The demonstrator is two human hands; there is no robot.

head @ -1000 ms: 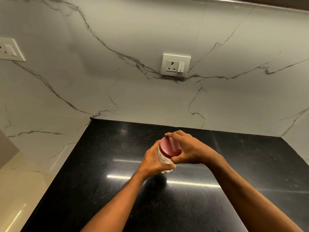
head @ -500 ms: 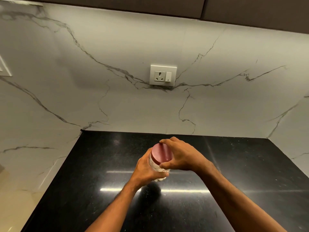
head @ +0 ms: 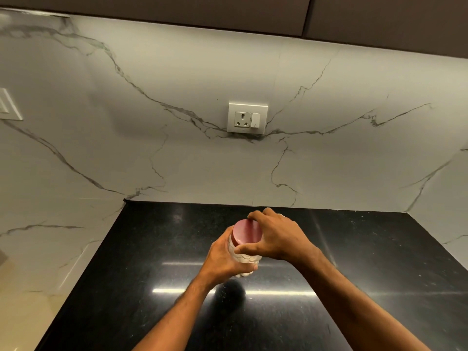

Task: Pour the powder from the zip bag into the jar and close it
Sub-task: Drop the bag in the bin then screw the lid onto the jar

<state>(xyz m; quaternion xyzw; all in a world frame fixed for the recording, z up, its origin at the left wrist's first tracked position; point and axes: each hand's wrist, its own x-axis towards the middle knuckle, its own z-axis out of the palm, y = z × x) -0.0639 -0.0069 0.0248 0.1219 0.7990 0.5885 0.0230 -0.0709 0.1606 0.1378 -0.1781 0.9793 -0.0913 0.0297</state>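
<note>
Item: one clear, dimpled plastic jar (head: 243, 259) with one flat round red screw lid (head: 245, 232), held above one polished black stone countertop (head: 157, 262); jar's dark shadow lies on the countertop just below it

Hands, two: left hand (head: 222, 259) wrapped round the jar body from the left side, fingers curled under its lower part; right hand (head: 274, 235) clamped on the lid from the right, thumb on the near rim, fingertips (head: 253, 216) curled over the far rim. The two hands meet at the jar

Change: over the last second the grip has kept its arrangement; the right hand's fingers have shifted round the lid's rim, thumb now lower at the near edge, which reads as a turning stroke. Head camera has tipped, so the jar sits lower in view and dark overhead cabinets (head: 379, 21) now show above

Meaning for task, as judgement: pouring looks finished; closing is in hand, near its end. Whether the lid is fully tight cannot be told

Contents: pale, behind the jar wall; fill level unclear

Zip bag: none in view

Beyond the jar, counted: one white marble-veined backsplash (head: 177, 148); one white socket-and-switch plate (head: 247, 118) straight behind the jar; one partial white switch plate (head: 7, 105) far left of the jar
</note>
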